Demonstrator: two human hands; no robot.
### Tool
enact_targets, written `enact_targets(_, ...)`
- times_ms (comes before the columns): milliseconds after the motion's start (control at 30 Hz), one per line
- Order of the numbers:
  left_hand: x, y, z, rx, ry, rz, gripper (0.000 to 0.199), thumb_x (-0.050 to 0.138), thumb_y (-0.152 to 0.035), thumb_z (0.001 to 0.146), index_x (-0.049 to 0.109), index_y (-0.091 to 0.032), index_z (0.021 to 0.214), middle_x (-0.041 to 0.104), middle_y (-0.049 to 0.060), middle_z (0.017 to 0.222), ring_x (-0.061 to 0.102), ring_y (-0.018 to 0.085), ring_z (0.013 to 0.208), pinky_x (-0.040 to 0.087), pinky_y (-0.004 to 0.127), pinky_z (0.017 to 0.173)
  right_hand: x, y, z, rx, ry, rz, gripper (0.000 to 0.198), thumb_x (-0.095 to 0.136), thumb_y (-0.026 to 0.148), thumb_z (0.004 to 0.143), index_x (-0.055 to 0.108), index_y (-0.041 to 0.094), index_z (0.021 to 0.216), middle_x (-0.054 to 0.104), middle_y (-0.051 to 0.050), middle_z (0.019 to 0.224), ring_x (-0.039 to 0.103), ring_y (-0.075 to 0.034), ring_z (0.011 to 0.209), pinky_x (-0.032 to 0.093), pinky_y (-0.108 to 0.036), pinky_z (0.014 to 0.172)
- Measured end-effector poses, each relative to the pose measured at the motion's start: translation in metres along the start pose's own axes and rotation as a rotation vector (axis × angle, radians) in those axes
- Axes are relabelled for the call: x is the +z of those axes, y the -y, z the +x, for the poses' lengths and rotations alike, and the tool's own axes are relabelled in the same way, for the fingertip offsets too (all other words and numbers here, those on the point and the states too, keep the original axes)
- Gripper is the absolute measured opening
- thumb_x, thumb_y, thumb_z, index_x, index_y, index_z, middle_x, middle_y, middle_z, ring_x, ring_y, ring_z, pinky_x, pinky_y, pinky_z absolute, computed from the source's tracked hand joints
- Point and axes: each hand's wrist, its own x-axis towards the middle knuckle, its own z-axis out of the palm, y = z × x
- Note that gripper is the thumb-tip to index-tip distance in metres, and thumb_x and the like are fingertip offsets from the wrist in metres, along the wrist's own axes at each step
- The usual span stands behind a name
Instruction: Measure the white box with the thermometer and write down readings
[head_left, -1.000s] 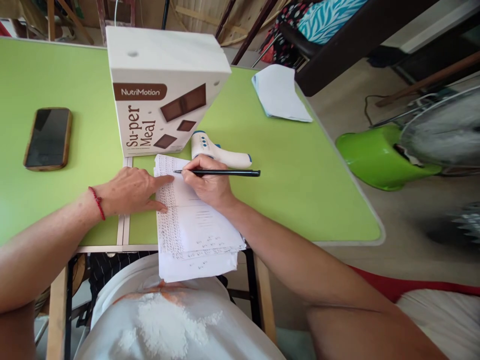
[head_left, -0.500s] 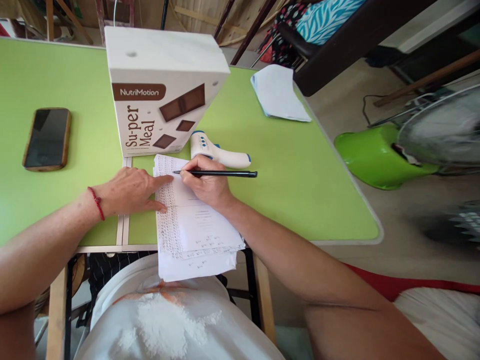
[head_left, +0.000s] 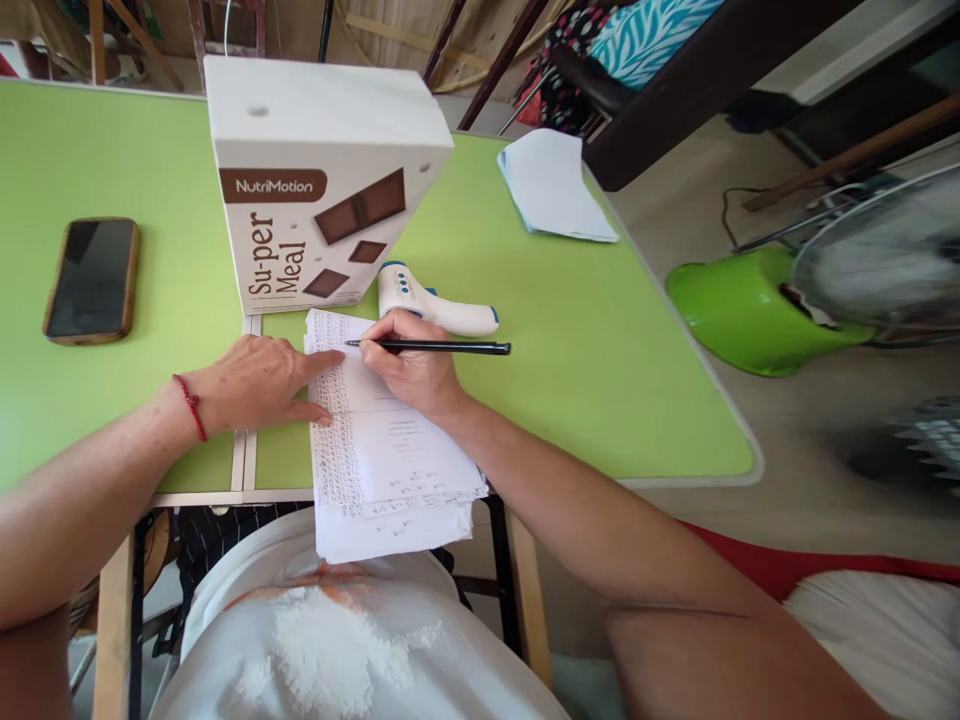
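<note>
A stack of paper sheets (head_left: pixel 409 450) lies over the front edge of the green table, its left side filled with rows of small handwriting. My right hand (head_left: pixel 416 370) grips a black pen (head_left: pixel 465 347), its tip at the upper part of the top sheet. On the left edge of the paper rests my left hand (head_left: pixel 270 380), index finger and thumb stretched out and apart, holding nothing. Just beyond my right hand lies a white infrared thermometer (head_left: pixel 442 308). Behind the paper stands a white NutriMotion box (head_left: pixel 300 225).
A phone (head_left: pixel 94 280) in a brown case lies on the left of the green table (head_left: pixel 592 390). Folded paper (head_left: pixel 555 185) sits at the far right edge. Beyond the table are a green bucket (head_left: pixel 731 310) and a fan (head_left: pixel 885 250) on the floor.
The whole view has shifted very slightly. Both hands, the pen and the paper keep the same places relative to each other.
</note>
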Motion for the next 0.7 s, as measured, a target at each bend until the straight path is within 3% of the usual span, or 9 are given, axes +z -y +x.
enact_targets(700,-0.0029,-0.0006,-0.0019,-0.014,0.016,-0.018,0.060,0.056,-0.054,0.097,0.045,-0.020,0.145,0.064,0.005,0.067,0.066,0.026,0.072,0.031,0.027,0.055,0.0001,-0.0011,0.0002,0.015,-0.024,-0.050,0.010,0.058,0.021,0.070,0.052,0.024,0.063,0.055,0.005,0.056,0.044,-0.011,0.051,0.039,-0.028,0.052)
